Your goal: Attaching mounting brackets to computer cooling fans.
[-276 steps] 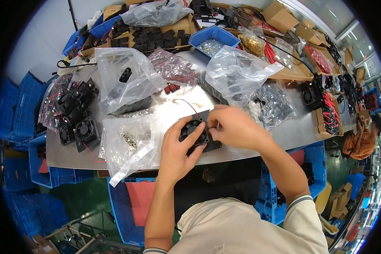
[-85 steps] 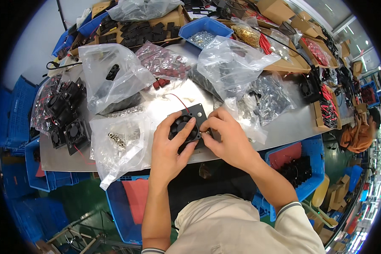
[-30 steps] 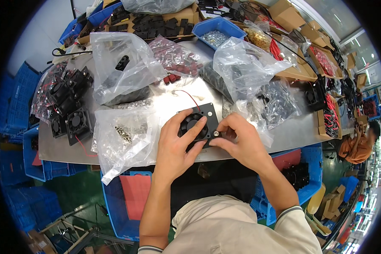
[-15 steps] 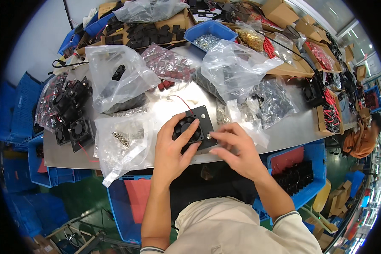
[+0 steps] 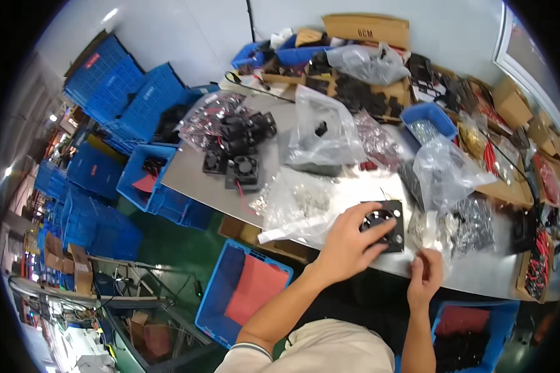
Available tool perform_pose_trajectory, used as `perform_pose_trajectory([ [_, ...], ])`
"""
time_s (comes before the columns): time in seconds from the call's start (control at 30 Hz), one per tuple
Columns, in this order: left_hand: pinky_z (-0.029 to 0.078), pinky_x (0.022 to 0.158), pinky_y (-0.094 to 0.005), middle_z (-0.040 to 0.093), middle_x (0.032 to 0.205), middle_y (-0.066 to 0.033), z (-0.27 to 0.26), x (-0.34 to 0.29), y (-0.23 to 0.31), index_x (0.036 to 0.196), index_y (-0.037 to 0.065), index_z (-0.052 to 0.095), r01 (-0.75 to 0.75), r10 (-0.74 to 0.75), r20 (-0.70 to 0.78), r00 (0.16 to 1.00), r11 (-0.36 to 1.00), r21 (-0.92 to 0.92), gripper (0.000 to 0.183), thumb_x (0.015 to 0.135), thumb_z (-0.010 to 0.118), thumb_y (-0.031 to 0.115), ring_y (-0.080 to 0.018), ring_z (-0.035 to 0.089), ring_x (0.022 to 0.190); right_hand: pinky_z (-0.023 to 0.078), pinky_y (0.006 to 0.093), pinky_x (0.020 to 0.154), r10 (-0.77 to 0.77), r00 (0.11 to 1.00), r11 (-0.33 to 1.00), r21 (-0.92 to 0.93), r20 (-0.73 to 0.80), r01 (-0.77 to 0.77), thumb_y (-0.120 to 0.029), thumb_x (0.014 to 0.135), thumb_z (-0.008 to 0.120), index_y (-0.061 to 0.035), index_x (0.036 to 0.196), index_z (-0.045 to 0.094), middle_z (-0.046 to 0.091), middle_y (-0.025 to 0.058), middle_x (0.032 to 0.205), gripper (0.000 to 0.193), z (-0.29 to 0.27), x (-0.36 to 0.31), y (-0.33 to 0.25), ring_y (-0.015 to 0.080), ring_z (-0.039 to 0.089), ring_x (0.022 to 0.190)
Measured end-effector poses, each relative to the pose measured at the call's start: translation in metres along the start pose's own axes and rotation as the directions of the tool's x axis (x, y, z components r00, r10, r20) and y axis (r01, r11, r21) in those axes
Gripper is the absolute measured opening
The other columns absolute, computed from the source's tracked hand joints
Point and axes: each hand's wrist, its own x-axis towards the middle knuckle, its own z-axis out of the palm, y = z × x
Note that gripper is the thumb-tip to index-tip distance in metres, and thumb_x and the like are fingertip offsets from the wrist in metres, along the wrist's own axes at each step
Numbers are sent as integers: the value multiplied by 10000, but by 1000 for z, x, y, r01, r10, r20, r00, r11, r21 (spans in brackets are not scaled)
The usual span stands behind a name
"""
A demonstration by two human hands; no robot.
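Observation:
A small black cooling fan point(image 5: 379, 219) lies on a square black plate point(image 5: 398, 214) near the table's front edge. Silver round fasteners show at the plate's right-hand corners, and a thin wire rises from behind it. Spread over the fan, my left hand point(image 5: 351, 242) grips it with thumb and fingers on the frame. My right hand point(image 5: 424, 276) is apart from the plate, to its right at the table edge. Its fingers are curled together; whether anything is inside is hidden. Clear bags of small hardware point(image 5: 426, 230) lie just beyond that hand.
On the steel table point(image 5: 190, 168), more black fans point(image 5: 244, 171) are piled at the left. Clear plastic bags point(image 5: 323, 127) and a blue bin of small metal parts point(image 5: 429, 118) stand farther back. Blue crates point(image 5: 211, 304) sit below the front edge.
The view has swung left, so the table appears farther right. My right hand has drawn away from the plate toward me, and its fingers have curled in. My left hand stays on the fan.

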Motion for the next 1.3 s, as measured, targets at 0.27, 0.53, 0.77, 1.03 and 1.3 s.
perform_pose_trajectory([
  [0.27,457,1000,-384,598,1291,-145,-161,58,8,1207,64,692,-31,38,-18,999,947,320,546,676,819,66,-306,577,1190,336,269,514,-211,977,965,-150,39,214,74,857,620,-2,967,649,561,75,775,137,3,9,-21,151,462,574],
  [0.53,379,1089,-426,556,1324,-176,-240,27,-151,1218,76,680,225,-243,-45,969,793,566,477,753,771,127,-365,502,1263,471,402,546,-351,933,921,-151,86,360,-7,807,697,-39,976,658,590,117,744,176,14,6,-5,304,585,611],
  [0.77,361,1109,-455,476,1445,-210,-193,67,-115,1360,96,579,134,14,-169,985,547,826,533,848,681,-10,-414,407,1357,505,371,624,-290,952,948,-108,99,300,-14,862,674,-29,1012,671,640,119,838,151,6,5,-9,293,628,709],
  [1.03,445,996,-370,653,1167,-146,-58,4,21,1113,-11,704,105,-71,159,985,971,-213,364,749,698,-9,-272,609,1106,487,328,638,-64,979,997,57,195,54,-18,885,655,-17,987,692,654,104,853,108,-6,11,-23,237,623,720],
  [1.3,481,987,-360,666,1110,-139,33,-25,31,1094,-46,687,344,-309,201,930,531,-774,215,890,642,3,-244,632,1061,508,385,681,-156,961,987,-2,230,161,-24,852,653,-9,984,671,646,129,858,134,-9,-2,-23,322,631,774],
])
